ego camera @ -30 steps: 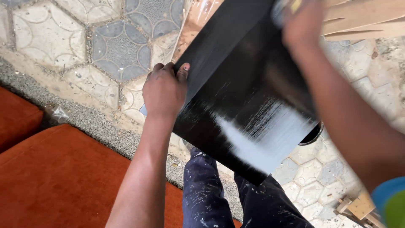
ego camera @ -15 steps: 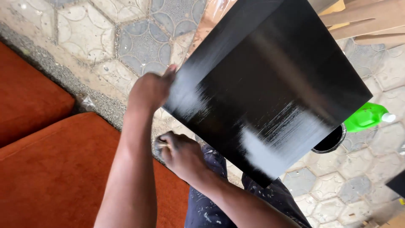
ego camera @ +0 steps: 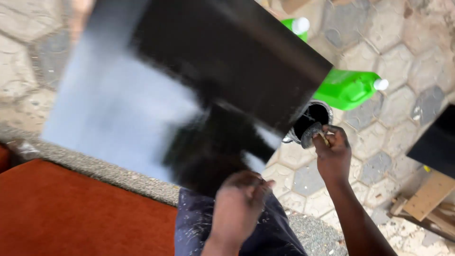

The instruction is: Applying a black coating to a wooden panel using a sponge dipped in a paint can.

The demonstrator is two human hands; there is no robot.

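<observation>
Head view: left hand (ego camera: 238,205) grips the lower edge of the black board (ego camera: 199,90), tilted up above the paving (ego camera: 374,61). Right hand (ego camera: 333,152) pinches a brush (ego camera: 311,135) at the rim of the paint can (ego camera: 310,118), beside a green jug (ego camera: 348,87).

The floor (ego camera: 403,52) is paved with grey and beige hexagonal stone tiles. On it lie a bright green plastic jug with a white cap (ego camera: 348,87) on its side, a round open tin of black paint (ego camera: 310,118) just beside it, and pale wood offcuts (ego camera: 429,201) at the right edge.
</observation>
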